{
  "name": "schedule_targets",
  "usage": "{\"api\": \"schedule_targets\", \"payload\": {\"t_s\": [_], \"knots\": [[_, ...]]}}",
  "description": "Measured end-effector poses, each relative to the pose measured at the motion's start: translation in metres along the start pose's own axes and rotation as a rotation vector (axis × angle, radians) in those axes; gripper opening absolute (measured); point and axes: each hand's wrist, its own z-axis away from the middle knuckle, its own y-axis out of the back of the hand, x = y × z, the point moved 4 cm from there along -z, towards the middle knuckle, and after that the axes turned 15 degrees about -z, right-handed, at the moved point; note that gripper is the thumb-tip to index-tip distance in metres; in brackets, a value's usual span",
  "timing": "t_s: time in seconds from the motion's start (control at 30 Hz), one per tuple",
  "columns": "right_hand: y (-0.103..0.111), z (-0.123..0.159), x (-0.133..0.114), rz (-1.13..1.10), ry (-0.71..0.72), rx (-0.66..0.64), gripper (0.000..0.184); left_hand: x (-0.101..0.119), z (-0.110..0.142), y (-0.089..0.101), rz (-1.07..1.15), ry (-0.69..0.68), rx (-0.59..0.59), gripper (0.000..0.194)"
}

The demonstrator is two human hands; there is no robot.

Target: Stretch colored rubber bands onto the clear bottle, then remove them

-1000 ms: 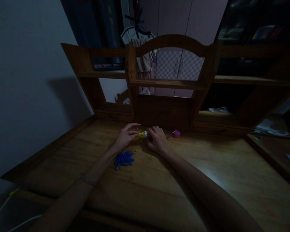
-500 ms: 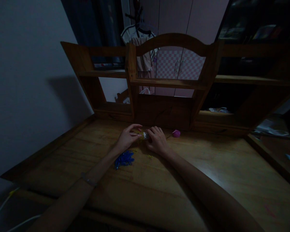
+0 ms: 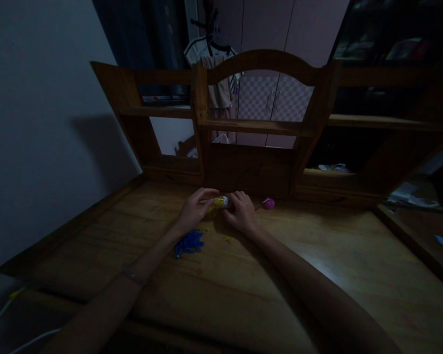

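Tube (image 3: 220,201) clasped, right hand (image 3: 241,211); left hand (image 3: 192,211) half-curled, hold unclear; blue pile (image 3: 189,243), pink ball (image 3: 269,203) nearby.

Container (image 3: 223,201) between left hand (image 3: 194,210) and right hand (image 3: 242,212), pile of loose pieces (image 3: 189,243) nearside on desk (image 3: 214,285), hutch (image 3: 251,127) behind.

Before me a wooden desk (image 3: 372,246) spreads across the lower frame, a wooden shelf unit (image 3: 251,129) standing along its far edge. On it I have a pile of blue pieces (image 3: 189,243) left of lower centre, small yellow pieces (image 3: 228,239) nearer the middle, and a pink, seemingly round thing (image 3: 268,203) right of centre.
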Motion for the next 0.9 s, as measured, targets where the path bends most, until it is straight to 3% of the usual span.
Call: {"api": "schedule_targets", "payload": {"t_s": [0.3,0.5,0.7,0.9], "knots": [[-0.001,0.001,-0.001,0.001,0.019,-0.017,0.032,-0.001,-0.001,0.010,-0.139,-0.068,0.151,0.027],[-0.003,0.001,-0.001,0.010,0.018,-0.025,0.033,-0.011,-0.001,0.007,-0.063,0.017,0.175,0.028],[-0.001,0.000,-0.001,-0.021,0.002,-0.003,0.029,-0.016,0.000,0.002,0.048,0.158,0.087,0.043],[-0.001,0.000,0.003,-0.056,0.000,0.025,0.027,-0.002,0.002,0.006,0.088,0.078,0.062,0.044]]}}
